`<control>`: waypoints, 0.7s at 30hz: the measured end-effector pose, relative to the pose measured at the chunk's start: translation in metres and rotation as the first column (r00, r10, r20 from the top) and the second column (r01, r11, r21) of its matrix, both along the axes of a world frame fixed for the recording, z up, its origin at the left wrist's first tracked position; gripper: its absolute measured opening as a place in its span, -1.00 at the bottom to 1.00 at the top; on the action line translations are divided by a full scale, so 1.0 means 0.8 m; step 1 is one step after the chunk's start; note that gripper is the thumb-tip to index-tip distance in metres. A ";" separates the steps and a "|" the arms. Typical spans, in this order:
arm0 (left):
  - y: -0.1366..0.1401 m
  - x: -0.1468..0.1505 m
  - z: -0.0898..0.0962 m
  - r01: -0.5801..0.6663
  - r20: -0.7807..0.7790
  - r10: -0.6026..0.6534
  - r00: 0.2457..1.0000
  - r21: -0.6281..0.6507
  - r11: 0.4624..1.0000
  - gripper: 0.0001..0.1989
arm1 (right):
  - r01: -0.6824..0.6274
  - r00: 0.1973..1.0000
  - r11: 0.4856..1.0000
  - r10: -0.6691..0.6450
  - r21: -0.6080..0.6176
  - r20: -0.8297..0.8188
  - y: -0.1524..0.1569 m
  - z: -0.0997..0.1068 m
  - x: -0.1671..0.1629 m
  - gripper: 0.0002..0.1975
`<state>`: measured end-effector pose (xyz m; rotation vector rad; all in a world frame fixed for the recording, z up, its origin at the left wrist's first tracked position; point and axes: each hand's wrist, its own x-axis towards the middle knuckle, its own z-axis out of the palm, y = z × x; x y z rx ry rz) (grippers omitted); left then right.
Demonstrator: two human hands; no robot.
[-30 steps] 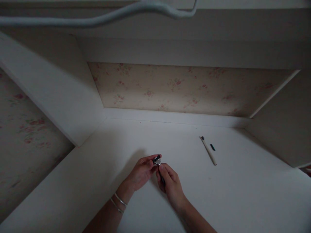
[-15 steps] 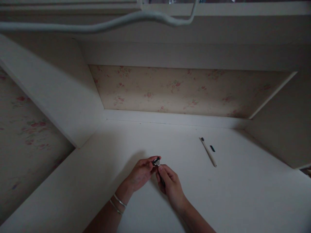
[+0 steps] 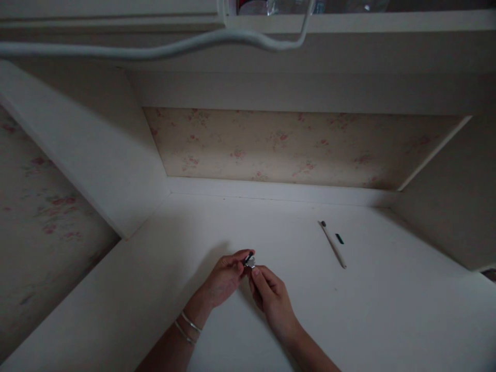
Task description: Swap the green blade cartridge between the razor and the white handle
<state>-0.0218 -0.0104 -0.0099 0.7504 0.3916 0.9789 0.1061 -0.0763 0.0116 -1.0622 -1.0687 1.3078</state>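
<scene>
My left hand [image 3: 227, 276] is closed, its thumb and fingers pinching a small black-and-silver piece [image 3: 250, 260] above the white desktop. My right hand [image 3: 273, 297] meets it from the right, with thumb and fingers closed at the lower silver end of the same piece. The fingers cover much of it, so its exact kind is unclear. To the right lies a slim pale stick [image 3: 333, 245] with a dark tip at its far end. A small dark green strip [image 3: 340, 238] rests beside the stick, apart from it.
The white desktop [image 3: 387, 310] runs back to a low ledge and floral wallpaper [image 3: 271, 147]. White side panels [image 3: 101, 150] stand left and right. Overhead, a pale curved tube [image 3: 155, 51] crosses below a shelf with clear containers [image 3: 287, 6].
Both hands stay nearly in place. The silver part has turned slightly between the fingers, and the dark length seen under my right hand earlier is now hidden. The view has tipped up a little.
</scene>
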 end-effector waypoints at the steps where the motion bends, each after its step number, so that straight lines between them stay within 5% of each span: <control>1: 0.000 0.000 0.000 -0.001 0.000 0.001 1.000 0.002 1.000 -0.69 | -0.004 1.000 1.000 0.004 -0.007 -0.008 0.000 0.001 0.000 -0.60; 21: 0.006 -0.010 -0.003 0.039 -0.012 -0.038 0.999 0.097 0.995 -0.77 | -0.122 0.990 0.987 0.113 -0.103 -0.088 0.003 0.008 0.008 -0.57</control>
